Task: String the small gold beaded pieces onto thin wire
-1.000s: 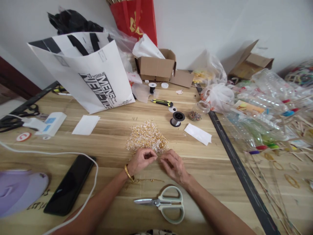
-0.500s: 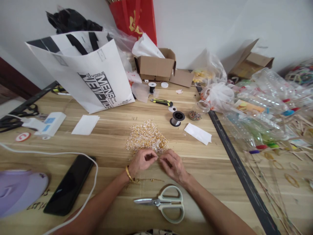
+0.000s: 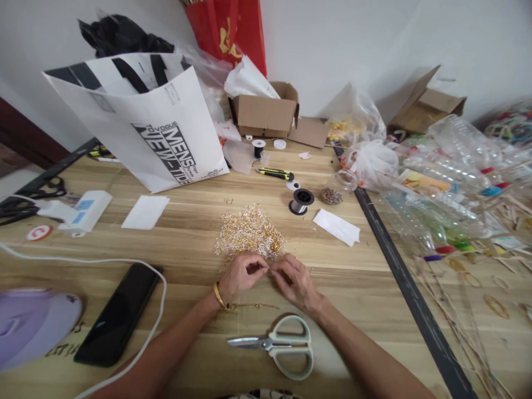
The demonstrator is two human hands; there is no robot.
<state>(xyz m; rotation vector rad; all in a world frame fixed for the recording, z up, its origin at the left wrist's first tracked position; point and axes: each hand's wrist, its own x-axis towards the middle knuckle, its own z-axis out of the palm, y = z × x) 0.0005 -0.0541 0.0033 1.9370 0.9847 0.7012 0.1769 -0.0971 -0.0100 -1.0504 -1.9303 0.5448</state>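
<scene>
At the near edge of a loose pile of gold and clear beads (image 3: 249,230), my two hands meet fingertip to fingertip. My left hand (image 3: 245,271) pinches thumb against forefinger, and a gold bracelet circles its wrist. My right hand (image 3: 294,280) is also closed in a pinch, its tips almost touching the left ones. Whatever lies between the fingertips is too small to make out. A beaded gold chain (image 3: 257,305) stretches across the table just below the hands. Nearer to me rest scissors (image 3: 276,344) with cream handles, their blades pointing left.
Beyond the beads stand a wire spool (image 3: 301,201), a jar of small beads (image 3: 336,188) and a yellow-black utility knife (image 3: 274,173). A black phone (image 3: 118,316) and white cable (image 3: 165,288) lie left. Plastic bottles (image 3: 436,205) crowd the right, past a dark strip (image 3: 399,266).
My right hand's fingertips have shifted very slightly left, closer to the left hand's. Everything else stays where it was.
</scene>
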